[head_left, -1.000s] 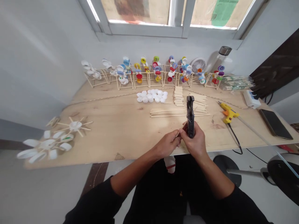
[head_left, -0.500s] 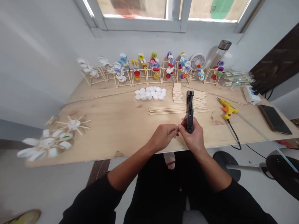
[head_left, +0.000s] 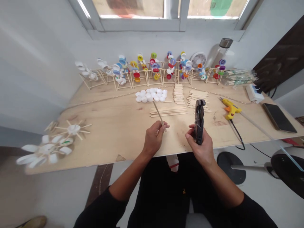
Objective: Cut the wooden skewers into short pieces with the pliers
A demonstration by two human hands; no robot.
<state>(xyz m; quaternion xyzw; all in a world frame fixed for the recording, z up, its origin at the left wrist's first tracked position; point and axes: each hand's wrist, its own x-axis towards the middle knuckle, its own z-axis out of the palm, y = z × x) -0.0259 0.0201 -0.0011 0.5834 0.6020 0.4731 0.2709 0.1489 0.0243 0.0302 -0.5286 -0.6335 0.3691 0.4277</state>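
Observation:
My left hand (head_left: 153, 136) is closed in a pinch on a thin wooden stick (head_left: 157, 109), which points up and away toward the white bottle caps (head_left: 152, 95). My right hand (head_left: 203, 148) is wrapped round a dark plier-like hand tool (head_left: 199, 122), held upright with its head at the top. The two hands are apart, over the near edge of the wooden table (head_left: 114, 133). Beyond them lie long sticks (head_left: 168, 111), a stack of short sticks (head_left: 178, 94) and another pile of sticks (head_left: 197, 97).
A yellow glue gun (head_left: 230, 109) and a phone (head_left: 279, 117) lie at the right. Stick frames with coloured cap wheels (head_left: 154, 71) line the wall beside a small fan (head_left: 198, 60) and a bottle (head_left: 222, 50). Cap-and-stick wheels (head_left: 48, 148) lie at the left.
My hands were together at the tool and have moved apart. The left went left, with the stick now pointing away; the right moved slightly right and nearer with the tool.

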